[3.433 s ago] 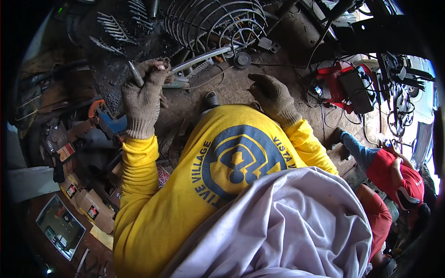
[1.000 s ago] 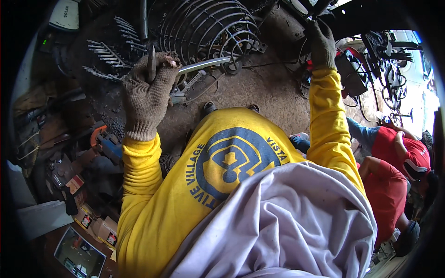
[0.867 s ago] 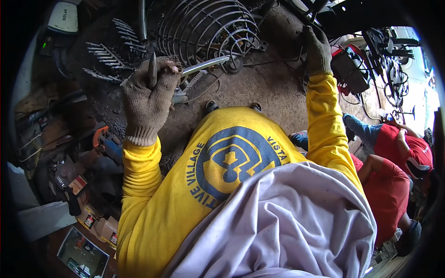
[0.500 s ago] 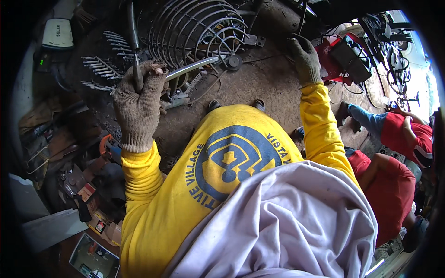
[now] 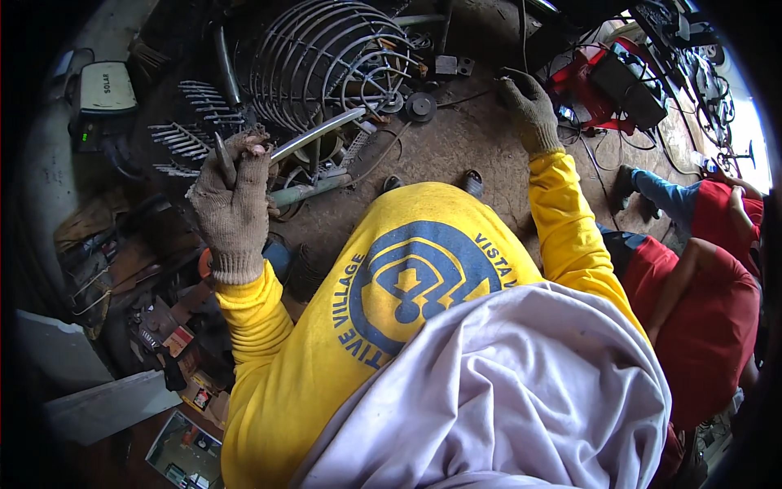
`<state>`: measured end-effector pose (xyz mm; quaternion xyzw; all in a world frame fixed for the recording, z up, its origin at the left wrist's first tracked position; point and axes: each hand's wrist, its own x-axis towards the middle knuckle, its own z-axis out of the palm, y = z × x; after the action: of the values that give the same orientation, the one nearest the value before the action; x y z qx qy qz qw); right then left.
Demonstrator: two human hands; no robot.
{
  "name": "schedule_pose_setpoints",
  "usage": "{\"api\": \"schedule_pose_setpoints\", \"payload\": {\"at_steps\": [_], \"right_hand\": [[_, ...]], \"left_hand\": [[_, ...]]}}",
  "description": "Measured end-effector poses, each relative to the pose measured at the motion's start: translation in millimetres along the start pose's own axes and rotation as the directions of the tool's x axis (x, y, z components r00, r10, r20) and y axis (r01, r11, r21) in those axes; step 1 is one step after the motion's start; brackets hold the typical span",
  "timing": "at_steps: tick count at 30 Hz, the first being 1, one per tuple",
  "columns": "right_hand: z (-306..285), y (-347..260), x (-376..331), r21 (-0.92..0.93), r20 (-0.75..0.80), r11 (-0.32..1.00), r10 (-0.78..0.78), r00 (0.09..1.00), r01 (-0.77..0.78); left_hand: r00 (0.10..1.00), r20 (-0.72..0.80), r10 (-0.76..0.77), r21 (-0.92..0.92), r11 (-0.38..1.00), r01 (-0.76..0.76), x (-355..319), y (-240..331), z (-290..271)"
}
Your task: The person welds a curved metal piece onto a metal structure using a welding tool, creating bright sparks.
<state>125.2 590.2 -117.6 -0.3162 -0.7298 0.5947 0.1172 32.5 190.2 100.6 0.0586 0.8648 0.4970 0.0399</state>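
Note:
My left hand (image 5: pixel 235 200), in a dirty knitted work glove, is closed at the left. A flat, light metal bar (image 5: pixel 319 133) runs from it toward a round wire cage (image 5: pixel 326 57), its far end overlapping the cage's lower part. A dark, pointed metal piece (image 5: pixel 224 159) also shows between the gloved fingers; its kind cannot be made out. My right hand (image 5: pixel 531 114), gloved likewise, is raised at the upper right with curled fingers. A thin dark cable (image 5: pixel 523 37) meets it from above; what the fingers hold is hidden.
Metal pieces with rows of rods (image 5: pixel 183 140) lie left of the cage. A round dark disc (image 5: pixel 421 107) is on the floor (image 5: pixel 464 138). A red and black machine (image 5: pixel 623 85) with cables stands right. Two people in red shirts (image 5: pixel 705 334) are close by. Boxes and tools clutter the lower left.
My left hand has moved slightly down and left, and the flat bar has shifted with it. My right hand has shifted a little left. The nearer person in red leans differently.

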Motion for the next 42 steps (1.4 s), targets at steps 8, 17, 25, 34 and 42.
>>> {"api": "schedule_pose_setpoints", "payload": {"at_steps": [8,17,25,34,42], "right_hand": [[-0.7,-7.6,-8.6,0.035,0.066,0.999,0.03,0.997,-0.032],[13.4,1.6,-16.3,-0.01,0.099,0.999,0.047,0.994,-0.047],[20.9,-6.0,-29.5,-0.054,0.078,0.997,0.052,0.996,-0.048],[29.1,-5.6,-41.2,0.031,0.078,0.996,0.079,0.994,-0.082],[33.1,12.2,-50.9,0.059,0.088,0.988,0.139,0.986,-0.145]], "left_hand": [[0.988,-0.008,0.151,0.003,0.988,-0.151,-2.4,-0.7,-1.7],[0.923,0.051,0.383,0.012,0.923,-0.384,11.5,-10.3,-14.3],[0.94,0.038,0.339,0.009,0.94,-0.34,7.6,-10.0,-11.4],[0.922,-0.004,0.387,0.072,0.92,-0.386,0.7,-19.0,-4.7],[0.937,-0.021,0.348,0.114,0.932,-0.344,7.5,-25.0,-7.5]]}}
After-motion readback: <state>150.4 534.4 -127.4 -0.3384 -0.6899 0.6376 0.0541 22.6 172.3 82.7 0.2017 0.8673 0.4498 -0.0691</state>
